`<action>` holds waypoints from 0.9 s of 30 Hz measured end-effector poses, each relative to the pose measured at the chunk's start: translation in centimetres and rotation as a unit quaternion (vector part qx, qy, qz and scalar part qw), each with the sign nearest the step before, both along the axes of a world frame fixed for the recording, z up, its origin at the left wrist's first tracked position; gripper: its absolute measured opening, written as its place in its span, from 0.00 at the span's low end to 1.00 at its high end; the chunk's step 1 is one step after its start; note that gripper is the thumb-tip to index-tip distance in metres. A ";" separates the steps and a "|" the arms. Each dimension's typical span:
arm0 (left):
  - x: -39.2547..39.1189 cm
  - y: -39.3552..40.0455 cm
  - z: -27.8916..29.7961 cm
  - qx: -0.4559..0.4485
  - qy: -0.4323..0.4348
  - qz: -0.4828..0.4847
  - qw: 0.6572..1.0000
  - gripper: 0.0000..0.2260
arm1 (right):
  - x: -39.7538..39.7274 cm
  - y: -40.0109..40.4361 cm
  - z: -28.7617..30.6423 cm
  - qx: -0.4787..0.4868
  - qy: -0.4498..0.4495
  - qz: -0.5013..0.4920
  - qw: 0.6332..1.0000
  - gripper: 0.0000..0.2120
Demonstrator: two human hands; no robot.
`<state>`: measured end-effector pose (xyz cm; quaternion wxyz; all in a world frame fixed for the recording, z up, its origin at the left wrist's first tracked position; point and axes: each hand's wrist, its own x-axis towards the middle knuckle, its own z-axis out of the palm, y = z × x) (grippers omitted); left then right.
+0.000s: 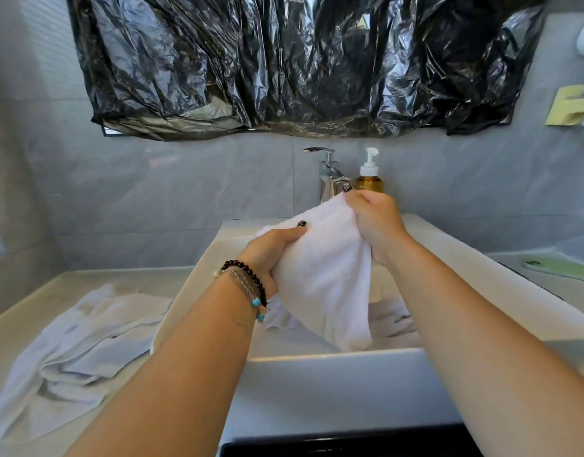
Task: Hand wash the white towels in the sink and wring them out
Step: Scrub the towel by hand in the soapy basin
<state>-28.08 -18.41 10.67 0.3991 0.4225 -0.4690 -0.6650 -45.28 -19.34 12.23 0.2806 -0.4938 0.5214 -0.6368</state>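
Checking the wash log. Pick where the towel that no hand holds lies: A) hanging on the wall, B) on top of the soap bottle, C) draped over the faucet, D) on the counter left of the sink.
D: the loose towel lies crumpled on the counter left of the sink, while both hands hold another towel over the sink.

A home bathroom is shown: a white sink (449,245) with a chrome tap (330,173) is set against grey wall tiles (185,192), a soap pump bottle (369,174) is placed beside the tap, and a mirror covered with black plastic sheet (284,61) is hung above.
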 end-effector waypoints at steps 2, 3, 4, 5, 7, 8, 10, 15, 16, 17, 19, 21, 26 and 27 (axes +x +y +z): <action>0.6 -0.1 -0.4 0.030 -0.021 -0.007 0.999 0.17 | -0.7 -0.2 0.0 0.003 0.002 -0.069 0.998 0.12; 0.9 -0.1 -0.7 0.042 -0.033 -0.022 0.998 0.18 | -1.0 -0.1 0.1 0.003 -0.023 -0.090 0.996 0.13; 1.1 0.1 -0.9 0.054 -0.046 -0.049 0.996 0.18 | -1.4 0.0 0.2 0.005 -0.064 -0.105 0.992 0.12; 1.3 0.3 -1.0 0.063 -0.069 -0.083 0.992 0.18 | -1.7 0.1 0.3 0.009 -0.110 -0.105 0.988 0.12; 1.3 1.1 -1.2 0.061 -0.122 -0.146 0.980 0.15 | -1.7 0.3 0.3 0.007 -0.184 -0.055 0.981 0.09; 1.2 1.4 -1.3 0.054 -0.139 -0.160 0.976 0.13 | -1.3 0.3 0.2 -0.003 -0.202 -0.014 0.979 0.07; 0.7 1.3 -1.3 0.033 -0.149 -0.144 0.978 0.10 | 0.1 0.5 -0.2 -0.011 -0.155 0.048 0.987 0.08; 0.4 -0.4 -1.5 -0.012 -0.022 0.080 0.996 0.13 | 2.8 1.5 -1.2 -0.063 0.034 0.025 0.997 0.13; 0.4 -0.4 -1.4 -0.009 0.020 0.092 0.996 0.15 | 3.0 1.8 -1.3 -0.076 0.056 0.023 0.995 0.15; 0.4 -0.4 -1.3 -0.007 0.052 0.094 0.994 0.16 | 3.3 2.2 -1.4 -0.094 0.078 0.028 0.992 0.16; 0.4 -0.3 -1.0 -0.002 0.101 0.069 0.993 0.21 | 4.4 2.8 -1.7 -0.126 0.123 0.045 0.983 0.18; 0.2 -0.1 -0.7 -0.012 0.116 0.036 0.993 0.24 | 5.5 3.2 -2.2 -0.145 0.175 0.029 0.973 0.19; -1.5 0.9 -0.6 -0.081 0.054 0.072 0.993 0.11 | 6.2 2.2 -1.2 -0.096 0.203 -0.052 0.973 0.22; -1.9 0.9 -0.6 -0.085 0.058 0.077 0.992 0.11 | 6.2 1.8 -0.7 -0.076 0.186 -0.059 0.978 0.24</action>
